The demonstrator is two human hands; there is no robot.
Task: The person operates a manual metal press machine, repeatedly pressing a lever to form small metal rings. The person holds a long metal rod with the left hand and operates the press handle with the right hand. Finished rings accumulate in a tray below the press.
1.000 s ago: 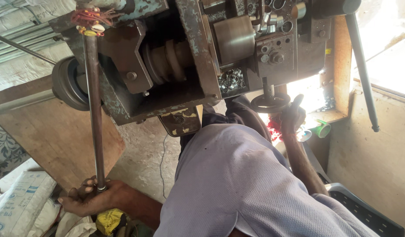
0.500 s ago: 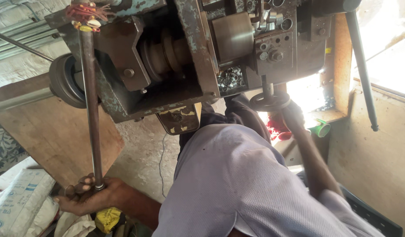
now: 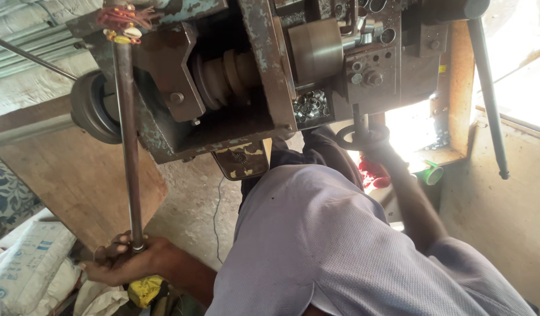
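Cracked concrete floor (image 3: 191, 199), wooden board (image 3: 76, 181), bright window (image 3: 521, 64) (overexposed)

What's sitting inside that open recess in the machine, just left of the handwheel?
The recess holds a heap of small shiny metal rings, loosely piled. How deep the pile goes cannot be seen; the machine body covers the rest. The right hand grips the handwheel beside it.

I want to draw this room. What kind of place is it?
Probably a small metal workshop. A big rusty machine fills it, with a tray of small metal rings. The left hand grips a long lever, and the right hand is at a handwheel.
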